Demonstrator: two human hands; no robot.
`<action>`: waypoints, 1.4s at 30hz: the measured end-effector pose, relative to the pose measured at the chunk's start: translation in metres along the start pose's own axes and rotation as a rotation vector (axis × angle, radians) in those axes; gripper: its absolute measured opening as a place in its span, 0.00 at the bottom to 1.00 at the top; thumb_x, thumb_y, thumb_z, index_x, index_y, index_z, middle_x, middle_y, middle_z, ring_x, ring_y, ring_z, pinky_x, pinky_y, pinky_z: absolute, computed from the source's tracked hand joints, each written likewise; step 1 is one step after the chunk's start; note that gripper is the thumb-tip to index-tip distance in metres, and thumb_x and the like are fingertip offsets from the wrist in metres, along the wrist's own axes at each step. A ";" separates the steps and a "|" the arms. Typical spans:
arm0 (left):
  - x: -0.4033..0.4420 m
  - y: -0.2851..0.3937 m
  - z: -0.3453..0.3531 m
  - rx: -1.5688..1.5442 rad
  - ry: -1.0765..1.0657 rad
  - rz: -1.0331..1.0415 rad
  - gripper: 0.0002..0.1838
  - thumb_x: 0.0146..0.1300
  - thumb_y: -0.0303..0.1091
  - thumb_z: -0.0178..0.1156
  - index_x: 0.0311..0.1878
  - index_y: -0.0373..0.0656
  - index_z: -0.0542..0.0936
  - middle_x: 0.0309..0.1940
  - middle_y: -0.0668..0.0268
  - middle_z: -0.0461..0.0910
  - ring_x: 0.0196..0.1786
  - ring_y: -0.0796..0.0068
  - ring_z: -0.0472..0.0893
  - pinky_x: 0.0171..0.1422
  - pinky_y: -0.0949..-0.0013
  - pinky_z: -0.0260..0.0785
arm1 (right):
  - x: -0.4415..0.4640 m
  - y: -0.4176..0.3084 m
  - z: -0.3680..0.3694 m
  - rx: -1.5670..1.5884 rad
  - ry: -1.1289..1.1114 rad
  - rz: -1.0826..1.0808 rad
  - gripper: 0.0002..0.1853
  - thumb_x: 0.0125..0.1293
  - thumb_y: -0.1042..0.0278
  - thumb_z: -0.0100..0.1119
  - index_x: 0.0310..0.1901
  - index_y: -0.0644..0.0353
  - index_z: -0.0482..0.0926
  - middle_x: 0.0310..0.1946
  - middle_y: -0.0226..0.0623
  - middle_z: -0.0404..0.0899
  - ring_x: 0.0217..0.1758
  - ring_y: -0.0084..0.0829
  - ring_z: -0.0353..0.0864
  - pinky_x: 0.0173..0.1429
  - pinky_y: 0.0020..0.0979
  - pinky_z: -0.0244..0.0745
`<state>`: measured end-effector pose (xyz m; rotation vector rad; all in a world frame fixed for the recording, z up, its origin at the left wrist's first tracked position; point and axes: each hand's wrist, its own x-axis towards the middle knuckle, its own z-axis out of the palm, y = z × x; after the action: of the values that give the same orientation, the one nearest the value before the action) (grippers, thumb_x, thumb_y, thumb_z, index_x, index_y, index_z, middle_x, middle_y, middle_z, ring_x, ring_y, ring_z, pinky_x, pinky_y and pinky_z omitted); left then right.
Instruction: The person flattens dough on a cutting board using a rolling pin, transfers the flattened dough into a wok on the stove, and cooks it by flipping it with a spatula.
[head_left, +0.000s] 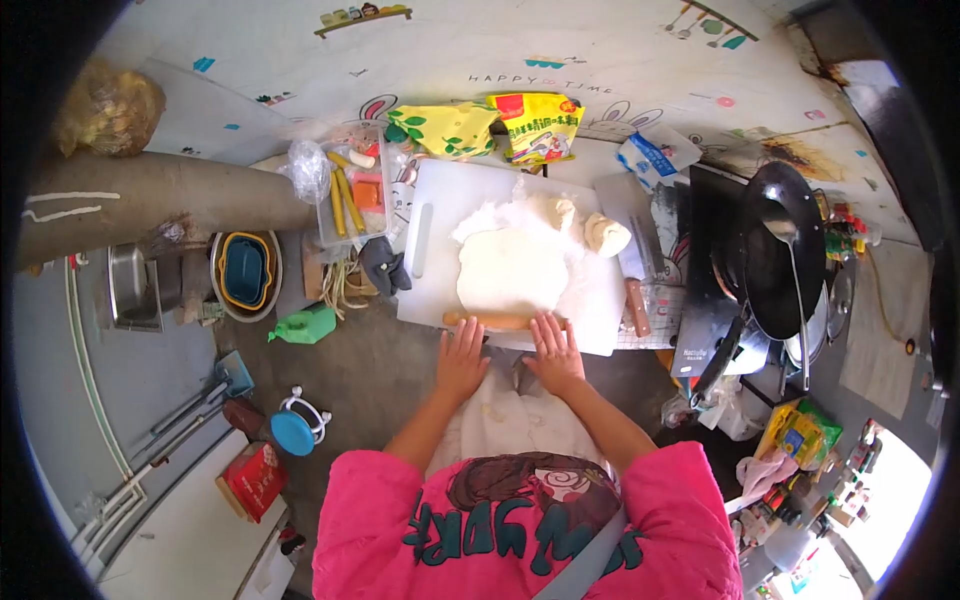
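Hands (463, 360) (556, 356) apart, palms down, straight-fingered on the rolling pin (507, 321), forearms (426, 425) angled inward, flattened dough (510, 268) just beyond.

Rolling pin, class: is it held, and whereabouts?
The rolling pin isn't gripped: left hand and right hand lie open, fingers over its opposite ends.

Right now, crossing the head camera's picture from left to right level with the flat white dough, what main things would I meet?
Silver metal sink, dark teal plastic basin, flat white dough, broad brown-handled steel cleaver, round black wok.
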<state>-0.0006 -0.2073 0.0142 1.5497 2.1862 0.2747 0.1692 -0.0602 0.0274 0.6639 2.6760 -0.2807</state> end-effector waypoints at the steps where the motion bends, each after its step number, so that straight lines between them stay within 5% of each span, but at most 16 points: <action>1: -0.002 -0.002 0.000 -0.004 -0.009 0.014 0.39 0.58 0.42 0.59 0.70 0.37 0.58 0.73 0.53 0.52 0.75 0.55 0.51 0.74 0.43 0.45 | -0.005 -0.002 -0.004 0.094 0.075 0.003 0.40 0.62 0.48 0.55 0.70 0.60 0.56 0.72 0.38 0.54 0.76 0.35 0.48 0.76 0.50 0.44; 7: 0.019 -0.008 -0.026 0.020 0.006 0.078 0.37 0.60 0.43 0.55 0.71 0.39 0.57 0.74 0.59 0.52 0.75 0.60 0.53 0.74 0.43 0.45 | 0.022 0.008 0.014 0.169 0.146 -0.012 0.26 0.58 0.69 0.51 0.60 0.63 0.66 0.55 0.40 0.67 0.61 0.38 0.66 0.67 0.42 0.59; 10: 0.054 0.006 -0.038 0.059 0.016 0.088 0.38 0.60 0.43 0.56 0.72 0.39 0.57 0.74 0.59 0.51 0.75 0.60 0.53 0.74 0.43 0.45 | 0.032 0.017 0.004 0.208 0.276 -0.029 0.24 0.57 0.71 0.50 0.57 0.64 0.67 0.52 0.41 0.68 0.58 0.40 0.68 0.63 0.40 0.63; 16: 0.124 0.030 -0.033 0.038 0.037 0.106 0.41 0.59 0.43 0.60 0.72 0.39 0.56 0.75 0.58 0.50 0.77 0.61 0.50 0.74 0.41 0.44 | 0.045 0.047 -0.005 0.198 0.321 0.278 0.22 0.58 0.71 0.51 0.55 0.63 0.68 0.50 0.39 0.69 0.57 0.38 0.69 0.60 0.38 0.65; 23: 0.175 0.036 -0.036 0.055 0.024 0.190 0.41 0.60 0.44 0.59 0.72 0.37 0.55 0.75 0.56 0.48 0.77 0.59 0.48 0.75 0.44 0.40 | 0.063 0.067 -0.017 0.284 0.446 0.413 0.28 0.53 0.64 0.64 0.56 0.59 0.69 0.53 0.38 0.69 0.59 0.37 0.67 0.62 0.44 0.60; 26: 0.207 0.046 -0.030 0.114 0.096 0.184 0.40 0.62 0.44 0.58 0.72 0.37 0.55 0.75 0.55 0.48 0.77 0.60 0.48 0.76 0.44 0.39 | 0.069 0.082 -0.027 0.310 0.402 0.345 0.23 0.58 0.62 0.59 0.55 0.59 0.68 0.52 0.36 0.70 0.58 0.35 0.69 0.61 0.43 0.61; 30: 0.212 0.055 -0.038 0.003 0.187 -0.065 0.37 0.65 0.43 0.53 0.72 0.35 0.54 0.74 0.52 0.48 0.76 0.56 0.49 0.76 0.46 0.39 | 0.072 0.090 -0.018 0.276 0.381 0.353 0.19 0.60 0.67 0.55 0.53 0.59 0.69 0.49 0.37 0.71 0.55 0.37 0.70 0.59 0.41 0.63; 34: 0.194 0.020 -0.050 -0.078 0.174 -0.053 0.35 0.61 0.30 0.56 0.70 0.34 0.57 0.73 0.50 0.50 0.75 0.51 0.51 0.75 0.44 0.43 | 0.061 0.094 -0.018 0.372 0.443 0.509 0.17 0.60 0.69 0.55 0.52 0.58 0.70 0.49 0.37 0.71 0.55 0.38 0.70 0.58 0.42 0.63; 38: 0.198 0.001 -0.052 -0.099 0.224 0.131 0.26 0.55 0.25 0.60 0.59 0.36 0.71 0.58 0.53 0.71 0.62 0.53 0.69 0.67 0.52 0.58 | 0.055 0.096 -0.018 0.325 0.475 0.521 0.20 0.59 0.69 0.57 0.54 0.56 0.70 0.50 0.35 0.71 0.54 0.37 0.70 0.57 0.42 0.63; 42: 0.210 0.006 -0.054 -0.096 0.207 0.133 0.22 0.51 0.24 0.62 0.52 0.38 0.76 0.43 0.57 0.76 0.49 0.57 0.74 0.57 0.55 0.63 | 0.062 0.078 -0.043 0.342 0.599 0.406 0.17 0.58 0.69 0.58 0.51 0.56 0.74 0.47 0.35 0.72 0.52 0.38 0.70 0.56 0.43 0.63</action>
<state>-0.0779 -0.0045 0.0140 1.6799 2.1883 0.5981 0.1432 0.0451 0.0343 1.5881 2.9602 -0.4952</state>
